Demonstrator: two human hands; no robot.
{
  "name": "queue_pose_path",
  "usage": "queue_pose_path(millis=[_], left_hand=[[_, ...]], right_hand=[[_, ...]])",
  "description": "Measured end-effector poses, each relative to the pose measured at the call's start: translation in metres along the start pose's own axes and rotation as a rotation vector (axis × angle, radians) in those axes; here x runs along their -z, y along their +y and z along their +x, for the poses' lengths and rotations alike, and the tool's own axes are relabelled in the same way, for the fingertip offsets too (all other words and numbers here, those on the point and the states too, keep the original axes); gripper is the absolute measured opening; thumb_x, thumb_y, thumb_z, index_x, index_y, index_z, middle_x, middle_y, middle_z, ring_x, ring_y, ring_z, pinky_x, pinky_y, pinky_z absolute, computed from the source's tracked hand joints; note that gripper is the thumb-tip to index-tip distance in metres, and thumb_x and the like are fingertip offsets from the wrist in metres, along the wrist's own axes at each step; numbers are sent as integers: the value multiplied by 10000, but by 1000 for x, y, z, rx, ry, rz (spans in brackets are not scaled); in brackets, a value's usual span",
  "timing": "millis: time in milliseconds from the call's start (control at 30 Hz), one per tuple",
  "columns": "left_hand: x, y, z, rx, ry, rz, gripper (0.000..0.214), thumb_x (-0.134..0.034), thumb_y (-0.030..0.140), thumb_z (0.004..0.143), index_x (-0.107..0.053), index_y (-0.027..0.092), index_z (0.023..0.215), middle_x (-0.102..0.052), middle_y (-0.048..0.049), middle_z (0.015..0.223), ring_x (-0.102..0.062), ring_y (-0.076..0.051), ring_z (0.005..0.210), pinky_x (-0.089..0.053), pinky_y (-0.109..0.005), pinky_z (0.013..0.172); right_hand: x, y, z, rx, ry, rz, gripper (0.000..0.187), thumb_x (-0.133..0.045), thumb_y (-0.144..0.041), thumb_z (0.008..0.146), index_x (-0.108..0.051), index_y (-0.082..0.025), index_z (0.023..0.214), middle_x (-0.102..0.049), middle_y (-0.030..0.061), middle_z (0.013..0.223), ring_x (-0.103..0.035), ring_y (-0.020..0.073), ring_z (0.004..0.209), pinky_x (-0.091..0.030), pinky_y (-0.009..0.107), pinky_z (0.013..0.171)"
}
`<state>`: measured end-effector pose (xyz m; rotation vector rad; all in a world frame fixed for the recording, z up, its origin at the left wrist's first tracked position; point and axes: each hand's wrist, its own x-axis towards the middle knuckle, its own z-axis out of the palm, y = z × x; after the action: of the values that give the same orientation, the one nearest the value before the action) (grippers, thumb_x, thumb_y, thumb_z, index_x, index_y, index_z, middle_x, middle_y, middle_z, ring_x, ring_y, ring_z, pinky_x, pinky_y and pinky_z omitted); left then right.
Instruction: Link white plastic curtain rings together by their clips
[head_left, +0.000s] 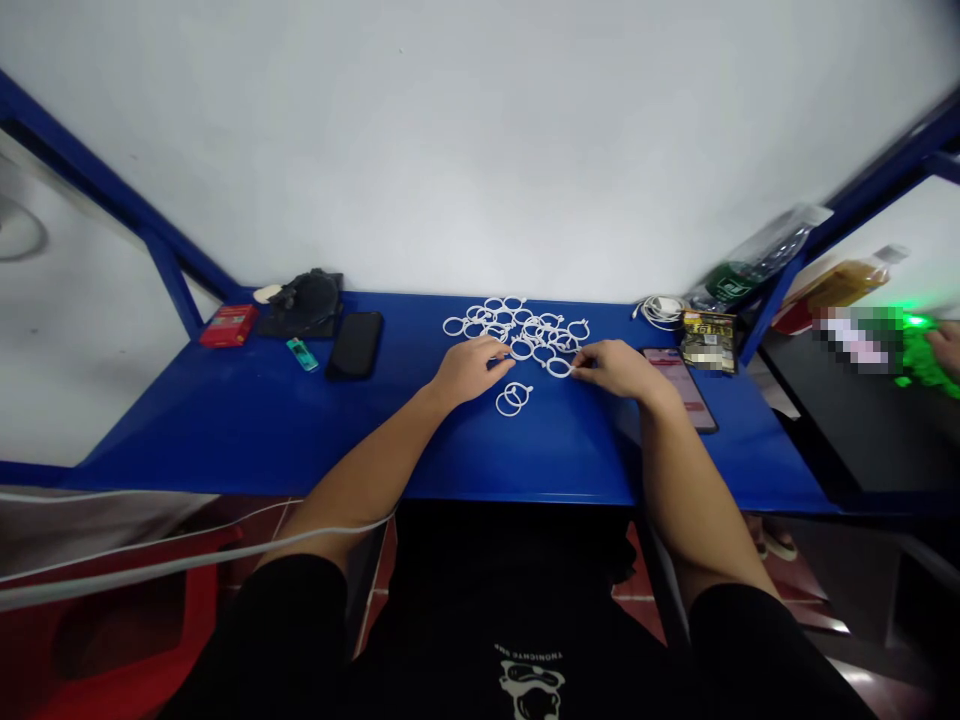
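A pile of white curtain rings [496,331], each with a small eyelet, lies on the blue table near the wall. At the pile's front left, my left hand [472,370] has its thumb and fingertips closing at the edge of one curtain ring [521,349]. My right hand [611,366] pinches another curtain ring [559,369] by its right edge, at the front right of the pile. Closer to me, a pair of overlapping curtain rings [508,404] lies apart from the rest.
On the left of the blue table [247,430] are a red box [229,326], a dark ashtray-like dish [309,300], a teal lighter [303,354] and a black phone [355,345]. Rightward are a coiled cable [660,312], a lit phone [686,390], a pouch [709,341] and a bottle [761,260].
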<state>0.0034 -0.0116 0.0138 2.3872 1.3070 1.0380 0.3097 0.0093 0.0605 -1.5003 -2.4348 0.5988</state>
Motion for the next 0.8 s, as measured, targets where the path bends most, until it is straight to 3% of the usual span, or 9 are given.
queue_pose_path(millis=[133,233,333,500,800], left_hand=[[-6,13,-1,-66,-16,-117,150,-717,279,960,-792,224,1077,-757,-21,925,-650,-126,737,-514,-282,714],[-7,22,0,-69,75,-230,152,-718,309,968,-800,210,1048,-725,-12,823,-600,-108,652,-486,-265,657],[-5,25,0,-75,142,-271,168,-707,338,980,-802,201,963,-700,-9,760,-592,-109,641,-459,-254,622],[-5,22,-1,-99,127,-246,106,-715,268,958,-791,209,913,-692,3,744,-571,-101,619,-445,-247,610],[-4,17,-2,-73,-21,-288,100,-670,214,960,-760,198,920,-721,-13,835,-617,-109,685,-484,-250,654]], right_hand=[[-16,-26,3,119,292,474,299,-723,-475,918,-782,-191,990,-772,46,865,-650,169,722,-477,286,665],[-37,-46,6,154,319,638,344,-748,-524,901,-785,-196,1001,-770,47,867,-625,152,680,-469,277,628],[-51,-58,7,210,293,589,273,-725,-467,933,-796,-211,996,-767,39,858,-637,155,703,-479,278,660],[-53,-57,7,346,268,385,210,-595,-312,1003,-771,-213,944,-753,29,857,-632,144,723,-456,271,698],[-55,-56,8,344,218,395,300,-609,-369,987,-639,-195,745,-638,-9,684,-516,115,605,-381,258,609]])
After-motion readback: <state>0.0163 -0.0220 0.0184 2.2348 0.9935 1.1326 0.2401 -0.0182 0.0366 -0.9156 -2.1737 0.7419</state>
